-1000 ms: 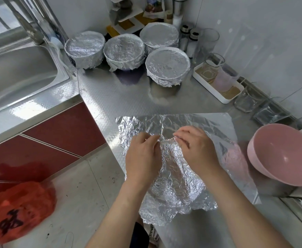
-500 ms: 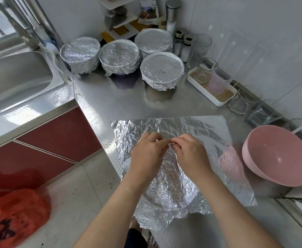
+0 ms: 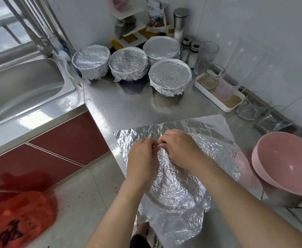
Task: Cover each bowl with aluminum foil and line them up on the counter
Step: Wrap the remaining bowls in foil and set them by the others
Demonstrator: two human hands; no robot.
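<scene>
A crumpled sheet of aluminum foil [image 3: 178, 190] lies on the steel counter [image 3: 125, 108] near its front edge, with a flatter sheet [image 3: 209, 127] under it. My left hand [image 3: 143, 158] and my right hand [image 3: 180, 149] meet over its far part, and the fingertips of both pinch a fold of the foil between them. An uncovered pink bowl [image 3: 287, 161] stands at the right. Several foil-covered bowls stand at the back, among them one [image 3: 91, 63] by the sink, one [image 3: 128, 63] in the middle and one [image 3: 170, 76] at the right.
A steel sink [image 3: 21, 88] lies at the left. A white tray [image 3: 218, 102] with glasses, loose glasses [image 3: 248, 110] and spice jars [image 3: 189, 49] line the right wall. An orange plastic bag [image 3: 18, 219] hangs low at the left over the floor.
The hands have stayed together on the same fold of foil, fingertips closing in on each other. The camera has drifted, so everything sits a little lower and more to the right.
</scene>
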